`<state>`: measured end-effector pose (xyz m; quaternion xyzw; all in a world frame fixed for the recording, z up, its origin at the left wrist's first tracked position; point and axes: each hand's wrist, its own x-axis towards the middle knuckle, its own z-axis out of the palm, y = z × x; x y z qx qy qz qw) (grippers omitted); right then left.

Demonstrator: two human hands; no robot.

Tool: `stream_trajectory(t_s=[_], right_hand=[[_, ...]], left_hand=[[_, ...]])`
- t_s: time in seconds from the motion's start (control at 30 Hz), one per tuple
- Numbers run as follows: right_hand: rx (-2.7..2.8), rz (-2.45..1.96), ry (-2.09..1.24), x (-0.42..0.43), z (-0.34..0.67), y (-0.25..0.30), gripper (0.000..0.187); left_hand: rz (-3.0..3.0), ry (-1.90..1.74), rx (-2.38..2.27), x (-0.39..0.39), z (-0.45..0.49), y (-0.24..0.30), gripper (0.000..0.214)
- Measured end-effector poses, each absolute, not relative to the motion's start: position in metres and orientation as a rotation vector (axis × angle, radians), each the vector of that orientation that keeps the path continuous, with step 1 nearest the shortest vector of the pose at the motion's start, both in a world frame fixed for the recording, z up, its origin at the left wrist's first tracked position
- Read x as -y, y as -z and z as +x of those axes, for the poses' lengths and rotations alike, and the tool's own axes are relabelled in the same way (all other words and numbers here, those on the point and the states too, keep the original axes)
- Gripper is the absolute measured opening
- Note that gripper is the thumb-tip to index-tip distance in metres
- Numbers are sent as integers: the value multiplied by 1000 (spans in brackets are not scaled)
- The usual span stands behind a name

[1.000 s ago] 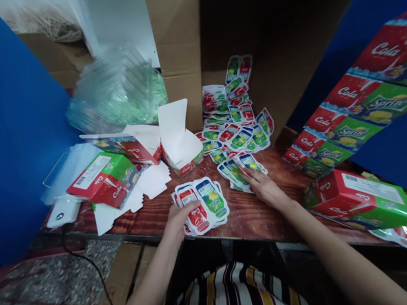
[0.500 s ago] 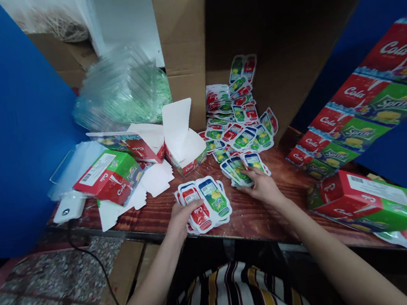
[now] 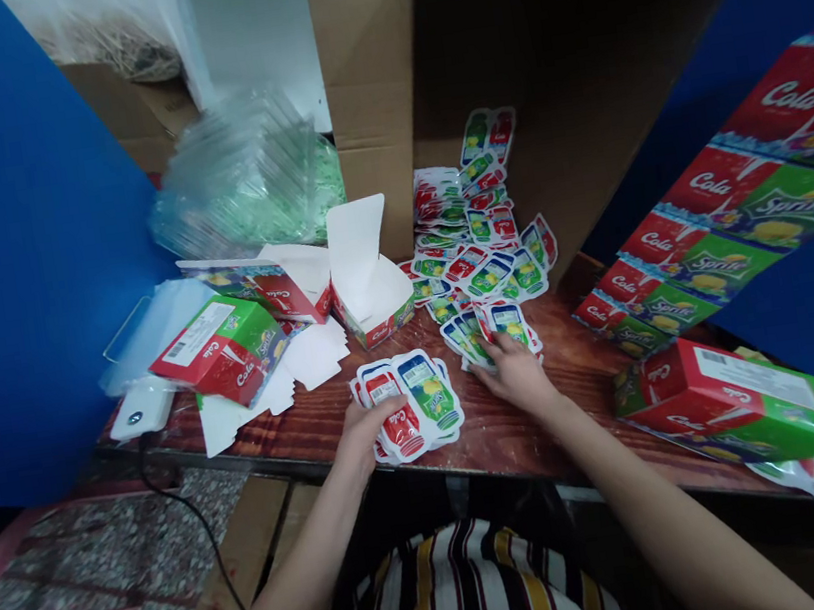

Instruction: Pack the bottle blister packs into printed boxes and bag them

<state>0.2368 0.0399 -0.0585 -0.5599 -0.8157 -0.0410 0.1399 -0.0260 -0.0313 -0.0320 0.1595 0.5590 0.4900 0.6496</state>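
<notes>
Head view: a gathering step, by the look of it.
The left hand (image 3: pixel 360 435) was clamped on a stack of packets (image 3: pixel 429 393) at the front of the table (image 3: pixel 488 443); the right hand (image 3: pixel 519 377), apart from it, touched a fanned pile (image 3: pixel 461 340) below the heap (image 3: pixel 492 275), whether gripping I couldn't tell. Next likely called for sliding packets free. Most left fingers were hidden; the carton's (image 3: pixel 367 78) inside was dark.
</notes>
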Motion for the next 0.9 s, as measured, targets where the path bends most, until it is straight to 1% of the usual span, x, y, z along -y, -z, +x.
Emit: stream_trajectory(t_s=[0.23,0.37,0.53,0.6,0.7,0.9], right_hand=[[2442,-1594,168,-46,243,63,46],[2481,-1618,58,-49,253,55,51],[2559,-1511,-5,-48,270,40,60],[2487,-1508,-7,-46,280,34,57],[2305,-1543,85,-42,295,26,47],[2154,-1639,394,-18,307,3,42]], left_hand=[[364,-1106,-1292,31,-26,30,46],[348,-1105,-1312,30,-25,28,44],[348,-1113,-1306,31,-25,28,43],[355,-1117,-1293,31,-25,29,43],[364,-1115,-1285,30,-26,33,44],[383,-1107,-1274,31,-27,35,47]])
